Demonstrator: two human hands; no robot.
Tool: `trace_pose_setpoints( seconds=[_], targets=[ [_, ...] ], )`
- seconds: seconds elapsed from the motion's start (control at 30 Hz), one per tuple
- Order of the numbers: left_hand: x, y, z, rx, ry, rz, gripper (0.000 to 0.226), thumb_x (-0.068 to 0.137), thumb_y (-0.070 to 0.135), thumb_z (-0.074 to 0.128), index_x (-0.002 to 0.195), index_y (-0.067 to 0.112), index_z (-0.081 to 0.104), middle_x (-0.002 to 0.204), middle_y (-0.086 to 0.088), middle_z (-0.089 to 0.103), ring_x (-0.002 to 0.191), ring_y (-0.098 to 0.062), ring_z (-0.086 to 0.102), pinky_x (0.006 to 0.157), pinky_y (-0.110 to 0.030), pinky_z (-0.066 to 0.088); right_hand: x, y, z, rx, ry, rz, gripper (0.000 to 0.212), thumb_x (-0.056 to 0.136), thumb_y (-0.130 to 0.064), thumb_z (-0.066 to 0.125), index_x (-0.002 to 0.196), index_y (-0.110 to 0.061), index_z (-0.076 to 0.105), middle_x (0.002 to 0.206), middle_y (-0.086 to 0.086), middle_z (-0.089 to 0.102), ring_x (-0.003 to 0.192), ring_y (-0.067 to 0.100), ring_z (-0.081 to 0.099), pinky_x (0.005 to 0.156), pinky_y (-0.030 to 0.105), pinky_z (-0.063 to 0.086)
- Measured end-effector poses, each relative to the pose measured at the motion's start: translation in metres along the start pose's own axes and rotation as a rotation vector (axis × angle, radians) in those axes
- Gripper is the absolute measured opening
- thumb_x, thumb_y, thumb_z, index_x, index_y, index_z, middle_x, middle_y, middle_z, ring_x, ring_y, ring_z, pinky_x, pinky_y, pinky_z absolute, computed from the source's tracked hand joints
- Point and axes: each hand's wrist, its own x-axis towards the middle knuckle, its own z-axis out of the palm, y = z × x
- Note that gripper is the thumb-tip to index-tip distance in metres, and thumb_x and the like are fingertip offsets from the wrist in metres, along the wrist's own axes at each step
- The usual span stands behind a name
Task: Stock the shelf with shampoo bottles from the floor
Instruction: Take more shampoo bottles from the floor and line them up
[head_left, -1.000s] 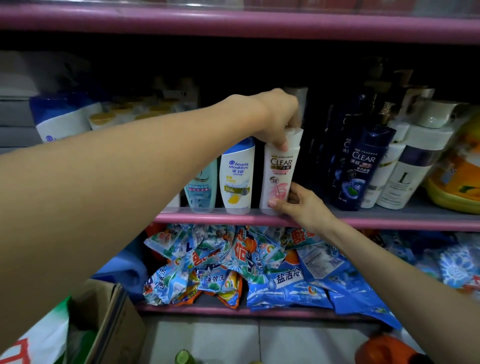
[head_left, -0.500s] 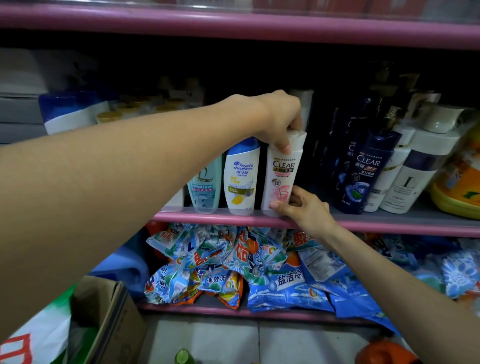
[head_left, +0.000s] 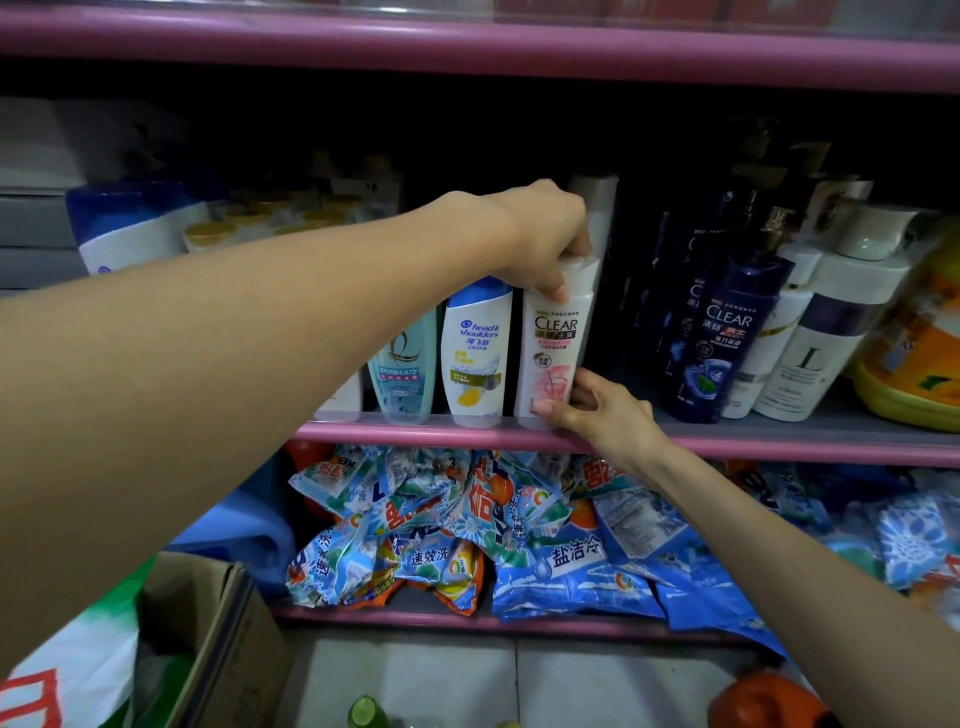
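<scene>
A white CLEAR shampoo bottle (head_left: 553, 348) with a pink flower label stands upright at the front edge of the pink shelf (head_left: 779, 447). My left hand (head_left: 540, 239) grips its white cap from above, thumb on the front. My right hand (head_left: 597, 410) holds its lower right side, thumb at the base, fingers behind. Just left of it stand a white and blue Head & Shoulders bottle (head_left: 478, 353) and a teal bottle (head_left: 405, 369).
Dark blue CLEAR pump bottles (head_left: 727, 343) and white bottles (head_left: 821, 343) fill the shelf to the right, with a yellow-orange tub (head_left: 914, 364) beyond. Detergent bags (head_left: 467, 535) crowd the shelf below. A cardboard box (head_left: 223, 644) sits on the floor at lower left.
The white CLEAR bottle has come a little more upright between my hands. Both hands keep their grip in nearly the same places.
</scene>
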Motion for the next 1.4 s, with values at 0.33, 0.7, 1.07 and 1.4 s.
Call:
trace_pose_setpoints(
  seconds=[0.33,0.7,1.07,1.4],
  targets=[
    [-0.006,-0.001,0.0,0.045,-0.033,0.004,0.045,0.087,0.03,0.065,0.129,0.018,0.057,0.121,-0.005,0.063,0.113,-0.024,0.055,0.095,-0.039,0.046,-0.002,-0.002,-0.001,-0.044,-0.016,0.01,0.042,0.082,-0.051,0.064,0.122,-0.036,0.057,0.123,-0.013,0.064,0.117,0.008,0.056,0.093,0.029,0.011],
    [-0.083,0.013,0.031,-0.908,0.804,-0.181,0.015,0.091,0.021,0.058,0.096,0.028,0.07,0.089,0.018,0.069,0.085,0.008,0.061,0.077,-0.009,0.047,0.012,-0.02,-0.039,0.183,0.12,0.019,0.04,0.086,-0.005,0.059,0.123,-0.016,0.048,0.119,0.005,0.061,0.098,0.009,0.058,0.074,0.015,0.044],
    [-0.117,-0.012,0.115,-1.562,0.699,-0.505,0.012,0.09,0.018,0.061,0.097,0.022,0.07,0.093,0.011,0.071,0.085,0.004,0.064,0.07,-0.007,0.048,0.1,-0.107,-0.082,0.232,0.353,0.03,0.042,0.079,-0.041,0.073,0.111,-0.017,0.061,0.088,-0.006,0.065,0.071,0.006,0.065,0.061,0.022,0.052],
    [-0.129,-0.005,0.106,-1.53,0.589,-0.365,0.015,0.089,0.017,0.062,0.102,0.023,0.068,0.093,0.01,0.068,0.089,-0.002,0.063,0.079,-0.012,0.05,0.072,-0.112,-0.081,-0.232,0.546,-0.141,0.027,0.074,-0.029,0.075,0.091,-0.009,0.067,0.088,0.004,0.066,0.08,0.017,0.064,0.06,0.024,0.045]
  ],
)
